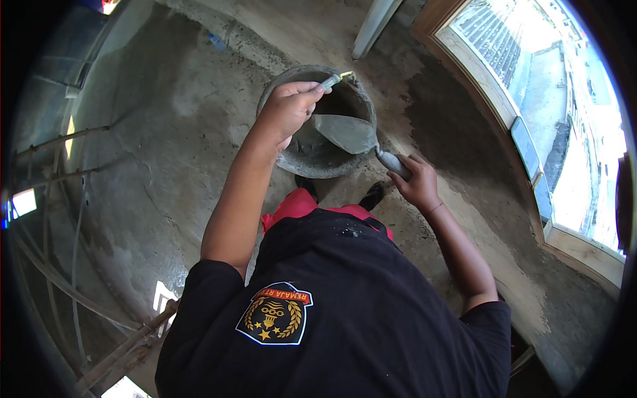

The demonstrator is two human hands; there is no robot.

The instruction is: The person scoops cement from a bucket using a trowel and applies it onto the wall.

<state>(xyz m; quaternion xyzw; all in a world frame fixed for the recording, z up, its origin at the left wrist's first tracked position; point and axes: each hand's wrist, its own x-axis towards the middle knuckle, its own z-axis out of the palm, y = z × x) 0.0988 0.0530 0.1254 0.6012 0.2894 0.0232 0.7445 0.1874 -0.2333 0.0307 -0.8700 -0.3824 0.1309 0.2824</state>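
Note:
My right hand [421, 184] is closed round the handle of a pointed masonry trowel [346, 134], grey with mortar. The trowel's blade lies over the opening of a round, mortar-crusted bucket [321, 171] in front of my feet. Above the bucket's left side, my left hand [292, 109] grips a short grey handle [332, 81] with a yellowish end. That end points toward the bucket's far right rim; whether it joins the bucket, I cannot tell. Shadow darkens the bucket's inside, and my left hand and the blade hide part of it.
A wood-framed window opening [488, 79] stands on the right, with phone-like dark slabs [525, 151] along its sill. At the far side is a pale post [375, 26]. Wooden poles [126, 351] cross on the left. A small blue item [217, 42] lies beyond the bucket.

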